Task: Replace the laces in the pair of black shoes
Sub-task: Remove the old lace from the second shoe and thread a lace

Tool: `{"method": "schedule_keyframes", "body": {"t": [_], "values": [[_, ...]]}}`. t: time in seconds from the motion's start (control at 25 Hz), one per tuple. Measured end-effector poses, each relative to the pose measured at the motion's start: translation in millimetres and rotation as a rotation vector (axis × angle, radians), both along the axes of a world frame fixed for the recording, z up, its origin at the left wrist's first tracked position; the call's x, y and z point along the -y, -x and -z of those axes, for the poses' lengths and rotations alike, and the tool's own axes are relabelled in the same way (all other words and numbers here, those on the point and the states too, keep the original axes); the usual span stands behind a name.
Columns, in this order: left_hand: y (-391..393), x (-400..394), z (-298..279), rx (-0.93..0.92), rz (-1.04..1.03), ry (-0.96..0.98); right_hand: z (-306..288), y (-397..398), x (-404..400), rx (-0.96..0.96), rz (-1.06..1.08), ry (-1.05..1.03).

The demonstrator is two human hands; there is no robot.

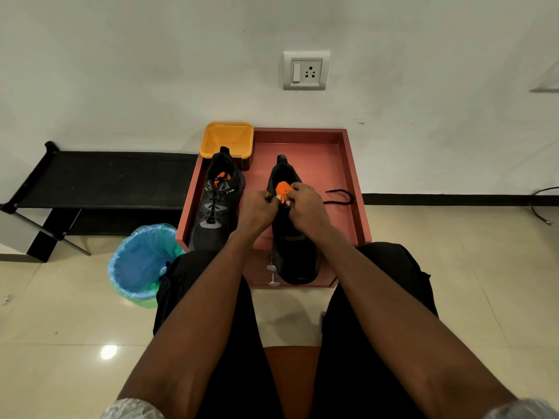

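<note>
Head view: both hands together over right shoe (295,237) on tray (351,176), left hand (257,211) and right hand (307,208) pinching lace ends at the tongue, probably for threading. Loose lace (340,196) just right of right hand; laced shoe (216,207) just left of left hand.

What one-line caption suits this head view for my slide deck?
Both hands, left hand and right hand, work a black lace at the right shoe on a red tray.
</note>
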State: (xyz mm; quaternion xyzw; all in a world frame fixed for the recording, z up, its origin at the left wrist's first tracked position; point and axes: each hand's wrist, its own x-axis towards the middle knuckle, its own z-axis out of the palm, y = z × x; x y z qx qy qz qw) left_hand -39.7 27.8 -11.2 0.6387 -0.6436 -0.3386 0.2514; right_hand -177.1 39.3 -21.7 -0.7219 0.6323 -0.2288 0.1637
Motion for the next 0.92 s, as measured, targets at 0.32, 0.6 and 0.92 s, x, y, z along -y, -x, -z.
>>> {"method": "schedule_keyframes", "body": {"t": [0.32,0.6,0.92], "values": [[-1,2,3,0.010,-0.009,0.007,-19,25,11,0.594,0.752,-0.069],[0,3,2,0.029,-0.022,0.006,-1,2,4,-0.084,0.035,-0.016],[-2,3,4,0.000,-0.024,0.003,-21,11,12,0.801,0.646,-0.136]]}}
